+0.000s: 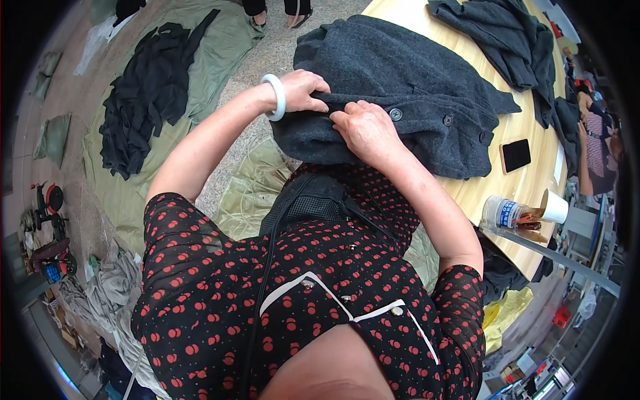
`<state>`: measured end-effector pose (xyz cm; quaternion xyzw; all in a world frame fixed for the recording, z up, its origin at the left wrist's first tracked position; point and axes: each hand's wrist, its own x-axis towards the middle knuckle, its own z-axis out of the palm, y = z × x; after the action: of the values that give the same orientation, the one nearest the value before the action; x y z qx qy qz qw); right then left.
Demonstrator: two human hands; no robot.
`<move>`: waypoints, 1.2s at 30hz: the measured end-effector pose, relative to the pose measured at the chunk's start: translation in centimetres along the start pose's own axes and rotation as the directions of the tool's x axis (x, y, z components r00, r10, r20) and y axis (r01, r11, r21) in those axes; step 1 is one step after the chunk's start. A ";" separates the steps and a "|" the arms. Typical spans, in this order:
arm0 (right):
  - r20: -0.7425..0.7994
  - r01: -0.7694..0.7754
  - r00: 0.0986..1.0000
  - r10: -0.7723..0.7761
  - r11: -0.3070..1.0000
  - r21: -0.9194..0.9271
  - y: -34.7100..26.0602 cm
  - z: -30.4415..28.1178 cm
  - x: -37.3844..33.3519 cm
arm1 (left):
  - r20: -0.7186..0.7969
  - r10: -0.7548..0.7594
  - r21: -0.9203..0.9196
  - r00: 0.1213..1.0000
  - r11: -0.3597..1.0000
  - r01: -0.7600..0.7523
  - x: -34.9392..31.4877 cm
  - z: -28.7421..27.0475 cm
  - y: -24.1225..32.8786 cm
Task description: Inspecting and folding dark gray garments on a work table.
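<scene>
A dark grey knit cardigan with round buttons is spread over the left part of a light wooden table, its near edge hanging toward my body. My left hand, with a pale bangle at the wrist, pinches a fold of the knit at the cardigan's left side. Close beside it, my right hand grips the same dark fabric near the button band, fingers curled down into it. A button shows just right of my right hand. The fingertips of both hands are partly hidden in the folds.
A phone lies on the table's right, beyond a clear jar and a white paper cup. More dark garments lie at the far right. On the floor, left, a black garment pile rests on green cloth. Other people stand nearby.
</scene>
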<state>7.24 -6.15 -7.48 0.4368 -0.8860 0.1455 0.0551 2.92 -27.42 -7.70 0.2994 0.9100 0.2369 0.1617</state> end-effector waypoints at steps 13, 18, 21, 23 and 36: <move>-0.061 -0.057 0.996 0.068 0.984 0.171 0.7 -2.3 0.8 | -0.164 -0.126 -0.332 0.978 0.941 0.065 0.5 -0.6 1.1; -0.027 -0.188 0.979 0.204 0.942 0.278 0.0 -2.2 2.0 | -0.331 -0.085 -0.224 0.940 0.975 0.010 0.3 0.5 0.5; -0.250 -0.114 0.946 0.206 0.933 0.341 -0.3 -2.1 2.2 | -0.307 -0.075 -0.310 0.949 0.950 -0.025 -0.2 0.6 0.5; -0.269 -0.137 0.942 0.202 0.961 0.241 0.0 -0.4 2.1 | -0.283 -0.130 -0.447 0.950 0.894 -0.011 -0.3 1.1 0.7; -0.316 -0.182 0.929 0.194 0.981 0.070 0.9 0.6 0.2 | -0.148 -0.039 -0.209 0.988 0.978 0.007 -0.3 0.4 3.0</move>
<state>6.47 -5.96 -8.21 0.3215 -0.8998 0.2368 0.1757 4.67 -25.37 -6.40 0.2514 0.8933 0.3508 0.1255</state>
